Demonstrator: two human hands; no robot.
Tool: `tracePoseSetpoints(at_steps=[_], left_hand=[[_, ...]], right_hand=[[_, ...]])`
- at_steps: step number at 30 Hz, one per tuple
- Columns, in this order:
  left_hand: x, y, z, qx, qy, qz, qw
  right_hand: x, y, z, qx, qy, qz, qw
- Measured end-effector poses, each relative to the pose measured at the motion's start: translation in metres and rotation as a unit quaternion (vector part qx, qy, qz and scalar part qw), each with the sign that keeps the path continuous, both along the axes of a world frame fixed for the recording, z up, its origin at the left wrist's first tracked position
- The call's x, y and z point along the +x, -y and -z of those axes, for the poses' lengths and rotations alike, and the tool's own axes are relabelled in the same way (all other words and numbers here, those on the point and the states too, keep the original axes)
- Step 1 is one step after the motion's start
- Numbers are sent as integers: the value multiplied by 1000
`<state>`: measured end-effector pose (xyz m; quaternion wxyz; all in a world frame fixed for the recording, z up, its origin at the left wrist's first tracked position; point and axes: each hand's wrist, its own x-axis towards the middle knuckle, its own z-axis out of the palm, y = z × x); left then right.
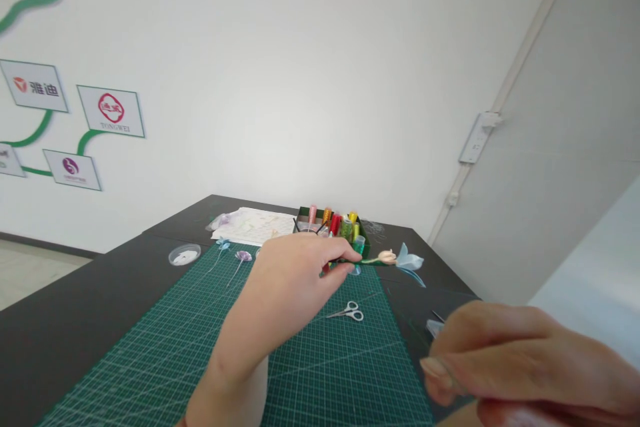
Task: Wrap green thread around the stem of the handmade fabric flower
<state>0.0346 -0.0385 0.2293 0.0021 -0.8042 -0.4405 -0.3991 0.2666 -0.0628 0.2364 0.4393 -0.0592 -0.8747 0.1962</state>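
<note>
My left hand reaches over the cutting mat with thumb and fingers pinched on the green stem of an artificial flower. The flower points right and has pale blue petals, with a small cream bud beside them. Close to the camera at the lower right is my right hand, its thumb and fingers pressed together. Whatever is between those fingertips, if anything, is too fine or blurred to make out. Small white-handled scissors lie on the mat below the flower.
A green cutting mat covers much of the black table. Behind my left hand stands a box of colourful thread spools. Farther left are a white sheet, a blue flower, a purple flower and a round dish.
</note>
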Motion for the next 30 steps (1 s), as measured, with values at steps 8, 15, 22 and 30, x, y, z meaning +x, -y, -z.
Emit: tracePoseSetpoints(at_steps=[8,15,22,30], left_hand=[[-1,2,0,12,-11,9,1000],[-2,7,2,10,-39,46,998],[-5,10,-1,-16,-52,90,994],[-7,18,-3,-19,-35,133,990]], right_hand=[[-7,7,-1,7,-93,140,986],[-9,11,4,-24,-141,178,974],[-14,4,2,-52,-155,164,973],[-10,-17,12,-82,-169,161,969]])
